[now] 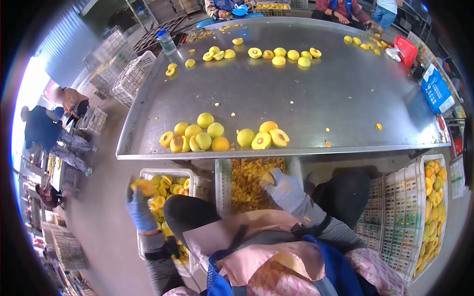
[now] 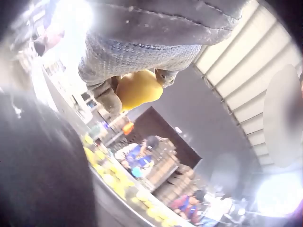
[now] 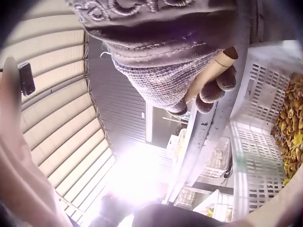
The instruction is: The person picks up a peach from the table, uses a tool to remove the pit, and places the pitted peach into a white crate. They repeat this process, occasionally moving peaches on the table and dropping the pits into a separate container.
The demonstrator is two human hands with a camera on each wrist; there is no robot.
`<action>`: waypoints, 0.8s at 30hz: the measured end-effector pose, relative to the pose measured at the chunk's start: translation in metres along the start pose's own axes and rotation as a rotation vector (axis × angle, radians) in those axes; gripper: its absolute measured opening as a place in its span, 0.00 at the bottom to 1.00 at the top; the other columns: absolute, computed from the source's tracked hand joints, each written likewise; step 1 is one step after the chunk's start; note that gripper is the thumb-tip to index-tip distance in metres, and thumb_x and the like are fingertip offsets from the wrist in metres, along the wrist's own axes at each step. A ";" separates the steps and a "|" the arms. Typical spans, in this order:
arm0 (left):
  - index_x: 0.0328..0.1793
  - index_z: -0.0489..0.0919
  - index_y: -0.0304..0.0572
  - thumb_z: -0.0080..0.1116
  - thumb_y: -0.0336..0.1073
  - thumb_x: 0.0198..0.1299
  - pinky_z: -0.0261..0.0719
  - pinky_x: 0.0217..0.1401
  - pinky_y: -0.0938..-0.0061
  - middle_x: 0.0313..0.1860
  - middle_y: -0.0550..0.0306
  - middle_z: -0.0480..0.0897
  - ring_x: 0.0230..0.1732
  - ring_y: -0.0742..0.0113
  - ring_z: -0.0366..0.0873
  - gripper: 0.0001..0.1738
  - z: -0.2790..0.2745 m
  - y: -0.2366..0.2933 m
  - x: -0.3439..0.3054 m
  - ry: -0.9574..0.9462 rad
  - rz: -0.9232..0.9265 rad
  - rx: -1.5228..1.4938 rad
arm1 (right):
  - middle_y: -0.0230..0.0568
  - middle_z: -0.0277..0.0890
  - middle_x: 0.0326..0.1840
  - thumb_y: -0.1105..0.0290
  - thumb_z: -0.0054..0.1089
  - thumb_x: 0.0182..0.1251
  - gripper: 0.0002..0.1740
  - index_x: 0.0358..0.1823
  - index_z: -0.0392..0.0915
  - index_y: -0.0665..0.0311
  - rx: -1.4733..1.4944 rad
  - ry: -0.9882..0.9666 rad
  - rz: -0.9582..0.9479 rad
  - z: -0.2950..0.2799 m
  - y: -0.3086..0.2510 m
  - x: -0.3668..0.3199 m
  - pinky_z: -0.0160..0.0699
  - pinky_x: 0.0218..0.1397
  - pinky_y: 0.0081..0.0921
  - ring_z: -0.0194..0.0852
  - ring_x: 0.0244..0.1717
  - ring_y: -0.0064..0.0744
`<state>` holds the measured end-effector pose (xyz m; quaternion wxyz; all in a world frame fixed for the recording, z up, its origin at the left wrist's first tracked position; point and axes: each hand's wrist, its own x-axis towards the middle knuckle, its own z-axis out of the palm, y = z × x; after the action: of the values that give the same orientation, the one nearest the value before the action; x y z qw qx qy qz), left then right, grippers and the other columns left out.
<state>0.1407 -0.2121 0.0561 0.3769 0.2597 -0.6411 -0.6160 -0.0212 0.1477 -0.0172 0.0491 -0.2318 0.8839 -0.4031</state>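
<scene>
My gloved left hand grips a yellow peach half above the white crate of peach halves at my left. Its fingers curl round the fruit in the left wrist view. In my gloved right hand is a tan, rod-like handle, with the fingers wrapped about it; the rest of that tool is hidden. This hand is over the right side of a crate full of brown and orange peach pits. Whole and halved peaches lie in two groups along the table's near edge.
The metal table has a raised rim and more peach halves toward its far side. Crates of peaches stand at my right. A bottle, a red container and a blue bag sit along the table's sides. People work beyond it.
</scene>
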 end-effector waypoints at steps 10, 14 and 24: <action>0.63 0.76 0.31 0.58 0.33 0.62 0.76 0.56 0.73 0.55 0.46 0.82 0.50 0.65 0.79 0.23 -0.083 -0.031 0.064 -0.023 0.039 0.798 | 0.50 0.81 0.31 0.55 0.63 0.65 0.18 0.45 0.74 0.60 0.005 -0.018 -0.066 0.006 -0.007 0.001 0.80 0.37 0.45 0.81 0.36 0.55; 0.55 0.82 0.34 0.58 0.31 0.60 0.75 0.57 0.74 0.49 0.49 0.85 0.50 0.66 0.81 0.18 0.052 0.009 0.078 -0.328 0.235 0.820 | 0.51 0.82 0.34 0.54 0.63 0.65 0.19 0.47 0.75 0.61 0.012 -0.085 -0.032 0.000 -0.018 0.002 0.80 0.39 0.44 0.81 0.37 0.55; 0.65 0.76 0.48 0.64 0.32 0.51 0.72 0.66 0.62 0.64 0.47 0.75 0.63 0.46 0.74 0.30 0.242 -0.103 0.184 -1.011 0.676 1.428 | 0.46 0.79 0.36 0.56 0.62 0.65 0.16 0.45 0.77 0.60 0.129 -0.114 -0.119 -0.012 -0.009 0.004 0.79 0.40 0.41 0.80 0.37 0.52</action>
<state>-0.1745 -0.2260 -0.0049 -0.0362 -0.0691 -0.9966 0.0260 -0.0251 0.1491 -0.0022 0.0902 -0.3027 0.8366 -0.4476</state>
